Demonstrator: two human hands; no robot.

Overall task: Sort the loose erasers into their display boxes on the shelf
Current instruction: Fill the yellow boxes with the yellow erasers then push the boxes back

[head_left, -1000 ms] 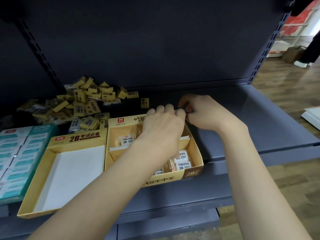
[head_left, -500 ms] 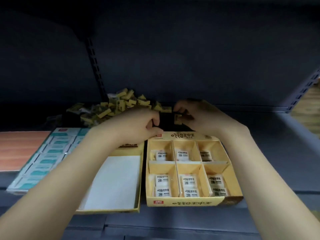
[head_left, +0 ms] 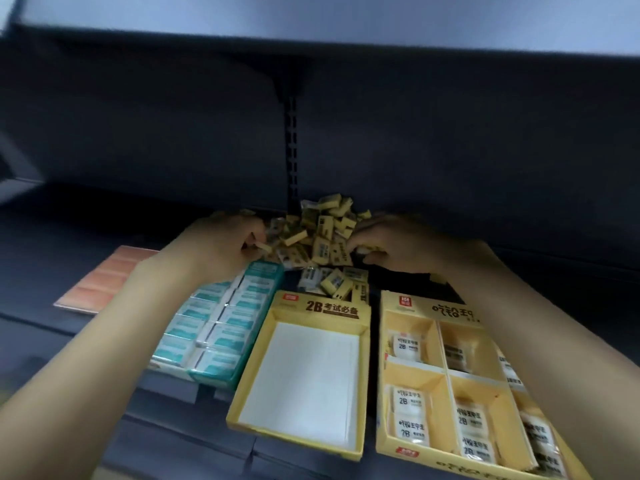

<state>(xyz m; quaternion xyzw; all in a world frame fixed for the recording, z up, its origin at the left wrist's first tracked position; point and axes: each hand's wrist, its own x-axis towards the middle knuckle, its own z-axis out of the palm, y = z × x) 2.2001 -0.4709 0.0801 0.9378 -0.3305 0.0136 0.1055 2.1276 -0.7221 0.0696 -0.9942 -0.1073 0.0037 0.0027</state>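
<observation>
A heap of small yellow-wrapped loose erasers [head_left: 322, 237] is piled at the back of the dark grey metal shelf [head_left: 519, 271], against the slotted upright. The left hand [head_left: 221, 244] is curled at the heap's left edge, with 1 yellow eraser [head_left: 264, 248] pinched between thumb and fingers. The right hand [head_left: 394, 247] is curled at the heap's right edge, fingertips closed on erasers there; how many cannot be told through the blur.

In front of the heap, an open yellow cardboard display box with a white floor [head_left: 304, 382] is seen holding nothing. Just to its right, a yellow divided display box [head_left: 450, 375] holds white-wrapped "2B" erasers in its compartments. To the left, a teal box of white-and-teal erasers [head_left: 221, 327] is partly covered by the left forearm, and an orange flat pack [head_left: 100, 282] lies further left.
</observation>
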